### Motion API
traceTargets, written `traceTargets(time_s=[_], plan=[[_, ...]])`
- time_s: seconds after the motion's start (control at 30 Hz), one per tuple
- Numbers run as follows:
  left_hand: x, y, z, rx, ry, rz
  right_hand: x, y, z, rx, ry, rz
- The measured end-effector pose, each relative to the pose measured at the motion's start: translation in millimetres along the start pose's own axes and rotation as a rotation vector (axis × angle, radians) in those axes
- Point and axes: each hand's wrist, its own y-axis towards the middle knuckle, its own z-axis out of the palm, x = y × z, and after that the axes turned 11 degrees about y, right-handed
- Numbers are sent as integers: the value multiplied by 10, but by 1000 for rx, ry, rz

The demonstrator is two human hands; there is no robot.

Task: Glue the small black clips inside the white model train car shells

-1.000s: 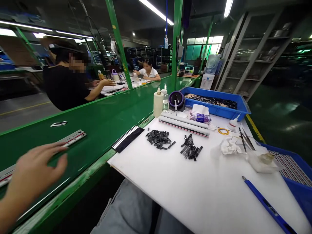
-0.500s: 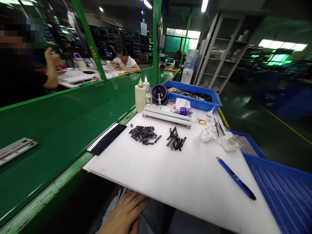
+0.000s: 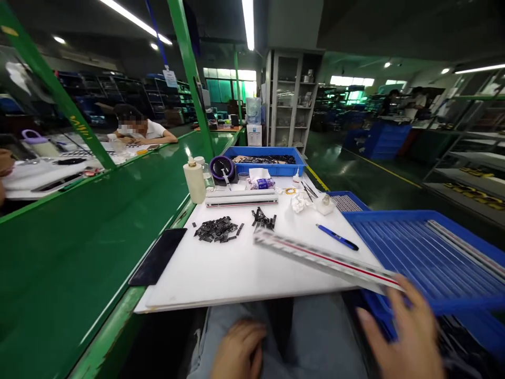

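My right hand [image 3: 410, 326] grips one end of a long white strip with a red stripe [image 3: 323, 255], slanting over the front right of the white work board [image 3: 213, 273]. The strip's far end is blurred and reaches toward the small heap of black pieces [image 3: 263, 218]. On my lap, below the board's edge, my left hand [image 3: 239, 347] rests with nothing visible in it, fingers loosely laid and slightly blurred. A larger heap of small black pieces [image 3: 216, 229] lies on the board's left. Beyond the held strip is a blue pen-shaped tool [image 3: 337, 237].
Another white strip [image 3: 241, 201] lies across the back of the board, near a cream bottle [image 3: 194, 181]. A blue ribbed tray [image 3: 406, 247] stands at right with strips at its far side. Green conveyor [image 3: 102, 247] runs along the left. A co-worker [image 3: 138, 126] sits beyond.
My view has swung to the right. My right hand has come into view with the white strip in its grip, stretched over the board. My left hand stays on my lap.
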Motion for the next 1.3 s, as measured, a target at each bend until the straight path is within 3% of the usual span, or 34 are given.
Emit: traceTargets(time_s=[0.07,0.2,0.3,0.37,0.43,0.5,0.57,0.63,0.7,0.73,0.8,0.93,1.0,1.1,1.3], plan=[[-36,9,-76,-24,-8,-102,248,0,315,160,96,-12],[-59,-38,-217,-63,-87,-18,607,85,842,350,213,-103],[1,-59,-424,-205,-84,54,670,136,1059,414,190,-147],[64,79,-656,-285,-58,33,638,160,1122,450,165,-149],[142,431,-924,-293,-22,-77,576,193,1123,491,151,-132],[239,989,-1141,-346,20,-150,504,255,1061,526,165,-114],[344,1649,-1221,-156,76,-175,442,371,948,506,211,-85],[439,2262,-1135,180,142,-175,411,575,821,388,292,-35],[511,2723,-916,464,263,-148,423,885,741,216,377,-5],[536,2882,-780,520,284,-134,442,1076,740,138,420,-24],[569,3071,-508,572,325,-134,486,1484,842,61,508,-166],[601,3130,-164,575,401,-192,475,2064,1373,119,736,-434],[631,3114,-106,572,419,-231,396,2123,1647,112,772,-470],[709,3122,-72,577,427,-297,243,2029,1859,113,783,-373],[799,3255,-1,632,335,-344,119,1969,1763,72,820,-232]])
